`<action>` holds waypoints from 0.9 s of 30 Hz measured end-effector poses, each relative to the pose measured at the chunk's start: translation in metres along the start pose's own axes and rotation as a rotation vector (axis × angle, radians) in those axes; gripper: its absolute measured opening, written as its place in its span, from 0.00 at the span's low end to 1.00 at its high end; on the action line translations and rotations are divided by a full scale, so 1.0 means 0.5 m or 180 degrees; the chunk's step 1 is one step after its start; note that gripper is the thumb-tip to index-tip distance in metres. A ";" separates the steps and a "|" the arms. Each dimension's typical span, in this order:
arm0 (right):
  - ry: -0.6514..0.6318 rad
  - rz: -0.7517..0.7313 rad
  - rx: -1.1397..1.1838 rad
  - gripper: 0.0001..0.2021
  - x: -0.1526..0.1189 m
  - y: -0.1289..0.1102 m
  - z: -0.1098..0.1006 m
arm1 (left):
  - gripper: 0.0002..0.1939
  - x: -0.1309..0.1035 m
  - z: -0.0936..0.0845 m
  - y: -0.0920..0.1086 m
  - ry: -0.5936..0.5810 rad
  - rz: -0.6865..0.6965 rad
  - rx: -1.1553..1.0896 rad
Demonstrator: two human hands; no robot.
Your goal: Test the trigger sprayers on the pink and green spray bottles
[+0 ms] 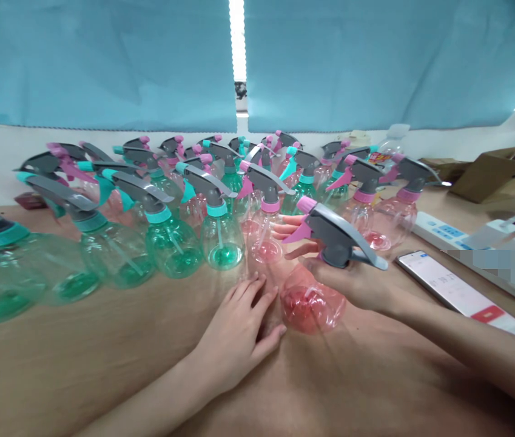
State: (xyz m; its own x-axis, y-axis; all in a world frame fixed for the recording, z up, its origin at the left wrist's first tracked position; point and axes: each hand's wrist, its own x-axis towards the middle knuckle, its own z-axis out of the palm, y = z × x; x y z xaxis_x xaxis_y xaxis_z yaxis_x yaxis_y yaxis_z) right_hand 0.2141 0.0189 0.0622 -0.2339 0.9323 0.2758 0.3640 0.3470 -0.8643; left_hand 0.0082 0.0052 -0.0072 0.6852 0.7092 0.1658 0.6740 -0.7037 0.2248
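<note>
A spray bottle with a clear pink body [312,303], grey head and pink nozzle and trigger stands nearest me on the table, leaning slightly. My left hand [243,331] rests on the tabletop just left of it, fingers spread loosely and holding nothing. Behind the bottle is my right hand [350,282], partly covered by the spray head. Its fingers stretch out to the left, apart from one another, close to another pink spray bottle [266,246]. Whether the right palm touches the near bottle's neck is hidden. Beside that row stands a green spray bottle [223,246].
Several more green and pink spray bottles crowd the table's back and left, including a green one [173,252]. To the right lie a phone [457,291] and a white power strip [448,233]. Cardboard boxes [487,176] sit farther back, below a blue curtain [125,60].
</note>
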 end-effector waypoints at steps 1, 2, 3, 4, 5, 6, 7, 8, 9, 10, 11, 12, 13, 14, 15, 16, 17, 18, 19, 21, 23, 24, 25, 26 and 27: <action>0.0017 0.0006 -0.0012 0.06 0.000 -0.001 0.000 | 0.25 0.001 0.000 0.000 -0.0006 -0.0004 0.0002; 0.0051 0.0010 -0.0024 0.05 0.001 -0.002 0.000 | 0.25 0.001 0.000 0.000 -0.0012 -0.0008 0.0003; 0.0084 0.0018 -0.0039 0.05 0.001 -0.003 0.000 | 0.25 0.001 0.000 0.000 -0.0015 -0.0010 0.0002; 0.0105 0.0028 -0.0051 0.05 0.002 -0.005 0.001 | 0.25 0.002 0.000 0.000 -0.0020 -0.0014 0.0002; 0.0109 0.0042 -0.0058 0.05 0.003 -0.006 0.001 | 0.25 0.002 0.000 0.000 -0.0023 -0.0016 0.0007; 0.0100 0.0054 -0.0061 0.06 0.003 -0.007 0.001 | 0.25 0.002 0.000 0.000 -0.0027 -0.0017 0.0013; 0.0093 0.0062 -0.0059 0.06 0.003 -0.007 0.001 | 0.25 0.001 0.000 0.000 -0.0028 -0.0017 0.0018; 0.0099 0.0061 -0.0055 0.06 0.003 -0.006 0.002 | 0.25 0.001 0.001 0.000 -0.0023 -0.0016 0.0018; 0.0110 0.0053 -0.0054 0.06 0.003 -0.005 0.002 | 0.25 0.000 0.001 0.000 -0.0015 -0.0012 0.0012; 0.0135 0.0034 -0.0054 0.06 0.002 -0.003 0.002 | 0.25 -0.001 0.001 0.000 0.0003 -0.0007 0.0002; 0.0158 0.0008 -0.0055 0.07 0.002 -0.001 0.002 | 0.25 -0.001 0.002 0.000 0.0027 0.0000 -0.0010; 0.0173 -0.0025 -0.0056 0.07 0.001 0.001 0.001 | 0.24 -0.002 0.002 0.000 0.0042 0.0006 -0.0018; 0.0178 -0.0053 -0.0058 0.08 0.001 0.004 0.001 | 0.24 -0.002 0.002 0.000 0.0051 0.0009 -0.0018; 0.0182 -0.0079 -0.0061 0.09 0.000 0.005 0.001 | 0.24 -0.002 0.002 0.000 0.0050 0.0012 -0.0013; 0.0184 -0.0097 -0.0064 0.10 0.000 0.007 0.001 | 0.24 -0.003 0.003 0.000 0.0044 0.0015 -0.0005; 0.0187 -0.0106 -0.0067 0.10 0.000 0.007 0.001 | 0.24 -0.002 0.003 -0.001 0.0037 0.0016 -0.0001; 0.0184 -0.0104 -0.0069 0.10 0.000 0.007 0.001 | 0.24 -0.002 0.003 -0.001 0.0033 0.0016 -0.0002; 0.0181 -0.0098 -0.0068 0.11 0.000 0.007 0.001 | 0.24 -0.002 0.003 -0.001 0.0039 0.0016 -0.0007; 0.0175 -0.0092 -0.0065 0.11 0.001 0.006 0.001 | 0.24 -0.002 0.003 -0.001 0.0054 0.0016 -0.0014; 0.0159 -0.0077 -0.0045 0.09 0.001 0.003 0.002 | 0.24 -0.001 0.003 -0.002 0.0073 0.0016 -0.0026; 0.0153 -0.0070 -0.0023 0.06 0.002 0.000 0.002 | 0.23 -0.001 0.003 -0.002 0.0081 0.0028 -0.0040; 0.0152 -0.0055 -0.0029 0.05 0.002 -0.001 0.002 | 0.22 0.000 0.003 -0.001 0.0079 0.0032 -0.0051; 0.0152 -0.0030 -0.0050 0.05 0.002 -0.001 0.001 | 0.22 0.000 0.002 -0.001 0.0079 0.0036 -0.0062; 0.0158 0.0005 -0.0083 0.05 0.002 -0.002 0.001 | 0.22 0.000 0.001 0.000 0.0074 0.0038 -0.0069; 0.0169 0.0042 -0.0122 0.06 0.001 -0.002 0.001 | 0.22 0.000 0.001 0.000 0.0068 0.0037 -0.0068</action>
State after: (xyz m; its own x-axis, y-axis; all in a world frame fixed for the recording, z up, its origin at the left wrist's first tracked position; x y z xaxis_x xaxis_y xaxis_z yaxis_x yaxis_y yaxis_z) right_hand 0.2132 0.0192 0.0629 -0.1809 0.9406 0.2873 0.4012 0.3373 -0.8516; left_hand 0.0083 0.0052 -0.0076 0.6867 0.7019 0.1889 0.6598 -0.7110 0.2430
